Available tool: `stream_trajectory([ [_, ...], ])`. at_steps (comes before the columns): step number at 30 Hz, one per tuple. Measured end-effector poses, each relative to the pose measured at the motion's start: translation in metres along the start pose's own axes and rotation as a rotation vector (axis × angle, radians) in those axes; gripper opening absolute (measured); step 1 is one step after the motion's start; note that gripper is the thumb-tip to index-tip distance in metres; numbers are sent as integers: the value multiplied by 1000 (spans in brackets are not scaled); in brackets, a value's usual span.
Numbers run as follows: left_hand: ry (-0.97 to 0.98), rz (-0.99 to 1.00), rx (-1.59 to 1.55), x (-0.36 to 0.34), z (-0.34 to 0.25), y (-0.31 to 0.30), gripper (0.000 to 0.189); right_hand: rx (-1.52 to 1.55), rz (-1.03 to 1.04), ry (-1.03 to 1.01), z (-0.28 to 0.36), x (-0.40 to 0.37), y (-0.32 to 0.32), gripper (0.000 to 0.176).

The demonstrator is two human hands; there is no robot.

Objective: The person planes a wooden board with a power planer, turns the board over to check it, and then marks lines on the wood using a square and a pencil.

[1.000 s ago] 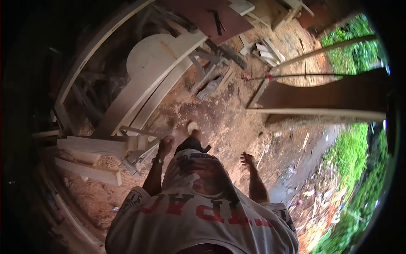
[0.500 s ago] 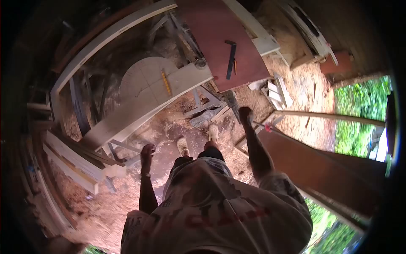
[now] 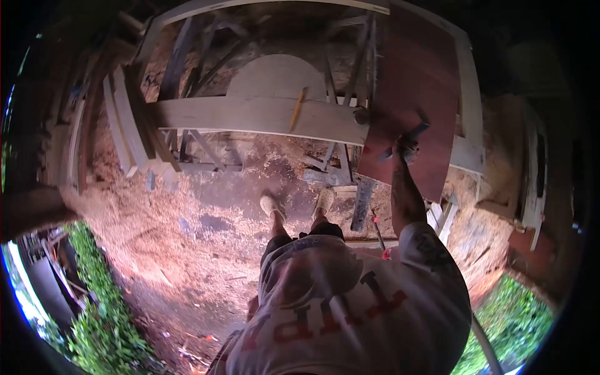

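Note:
My right hand (image 3: 407, 150) is over the reddish-brown board (image 3: 415, 69), its fingers closed around a dark try square (image 3: 420, 128). The square's long part shows on both sides of the hand, and its short arm points toward the upper right. My left hand is out of view, beside or behind my shirt. Left of the board, a long pale plank (image 3: 231, 114) lies across supports, with a thin yellow tool (image 3: 299, 107) on it. A small round dark object (image 3: 360, 115) sits at the plank's right end.
A pale half-round panel (image 3: 278, 75) lies behind the plank. Cut boards (image 3: 125, 122) lean at the left. Wood shavings (image 3: 206, 237) cover the ground. A dark timber piece (image 3: 361, 206) and a stick with a red end (image 3: 377, 226) are near my feet.
My view has turned and moved nearer the reddish board. My right hand has reached forward from beside the board and taken hold of the try square. My left hand has dropped out of sight.

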State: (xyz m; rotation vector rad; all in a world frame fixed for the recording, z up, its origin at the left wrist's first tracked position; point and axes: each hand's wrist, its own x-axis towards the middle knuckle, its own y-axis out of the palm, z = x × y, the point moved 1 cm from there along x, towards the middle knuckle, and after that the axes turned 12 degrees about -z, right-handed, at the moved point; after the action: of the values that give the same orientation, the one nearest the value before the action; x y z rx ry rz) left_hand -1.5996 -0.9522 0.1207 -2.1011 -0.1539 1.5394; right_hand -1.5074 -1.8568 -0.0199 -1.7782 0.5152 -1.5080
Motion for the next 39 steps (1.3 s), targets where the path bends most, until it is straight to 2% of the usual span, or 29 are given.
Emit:
stream_trajectory([
  [3, 101, 42, 7, -12, 10, 32, 29, 83, -3, 41, 2, -1, 10, 34],
  [11, 284, 78, -100, -6, 15, 84, 41, 490, 392, 427, 4, -19, -6, 46],
  [15, 348, 108, -428, -9, 5, 69, 48, 675, 551, 642, 2, -25, 4, 54],
  [18, 269, -53, -750, -40, -31, 47, 56, 764, 638, 781, 3, -25, 0, 61],
  [20, 175, -223, -674, -38, -44, 37, 54, 831, 685, 857, 0, -31, 21, 65],
  [21, 191, -257, -607, -34, -43, 35, 52, 866, 714, 892, 3, -29, 20, 67],
  [22, 204, -215, -551, -33, -41, 36, 53, 908, 734, 924, 8, -32, 17, 70],
  [23, 217, -172, -495, -30, -41, 39, 54, 901, 886, 981, 4, -22, 15, 68],
  [25, 225, -55, -457, -13, -31, 52, 60, 851, 1206, 1059, 14, 17, -43, 64],
  [26, 194, -85, -475, -22, -39, 66, 50, 847, 1277, 1076, 15, 22, -50, 62],
  [28, 132, -22, -468, -24, -37, 88, 49, 910, 1270, 1072, 5, 20, -43, 57],
  [30, 167, 73, -481, -13, -27, 111, 44, 975, 1250, 1050, -5, 19, -35, 52],
  [32, 807, -66, -89, 28, -1, 132, 37, 1019, 1235, 1024, -15, 19, -33, 47],
  [35, 636, -233, -19, 11, -29, 141, 34, 1044, 1231, 989, -33, 20, -32, 41],
  [38, 457, -47, -325, 16, -27, 140, 33, 1061, 1233, 976, -58, 22, -33, 34],
  [39, 360, -40, -415, 7, -31, 136, 35, 1069, 1233, 977, -63, 22, -35, 32],
])
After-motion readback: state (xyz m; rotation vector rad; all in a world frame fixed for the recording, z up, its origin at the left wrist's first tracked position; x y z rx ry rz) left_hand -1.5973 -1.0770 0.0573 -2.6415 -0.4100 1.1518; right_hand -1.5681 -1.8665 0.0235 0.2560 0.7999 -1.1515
